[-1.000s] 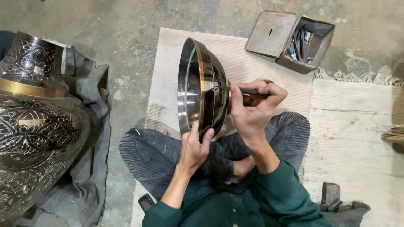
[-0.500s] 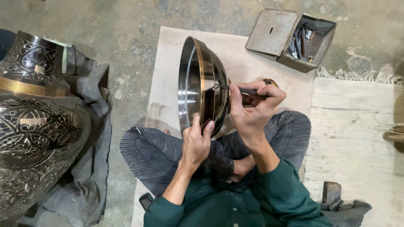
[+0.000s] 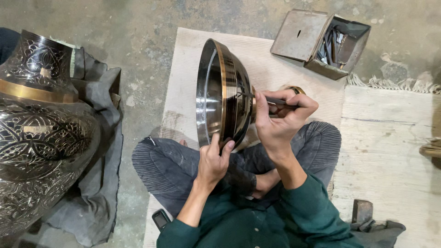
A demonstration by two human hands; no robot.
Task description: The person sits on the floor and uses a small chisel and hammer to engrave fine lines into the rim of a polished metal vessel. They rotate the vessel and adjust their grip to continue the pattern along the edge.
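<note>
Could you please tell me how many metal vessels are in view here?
2: the bowl held on edge by both hands over the person's lap, and the large engraved vase lying at left on grey cloth.

Bowl (image 3: 223, 92): glossy dark metal, brass-coloured band; vase (image 3: 39, 133): polished, engraved metal; cloth (image 3: 98, 183): matt grey fabric; mat (image 3: 193, 87): ribbed, probably woven; box (image 3: 321, 43): dull, rusty-looking metal.

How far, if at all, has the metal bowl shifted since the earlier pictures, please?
No: the metal bowl keeps its place against the open metal box and the mat's edge.
</note>
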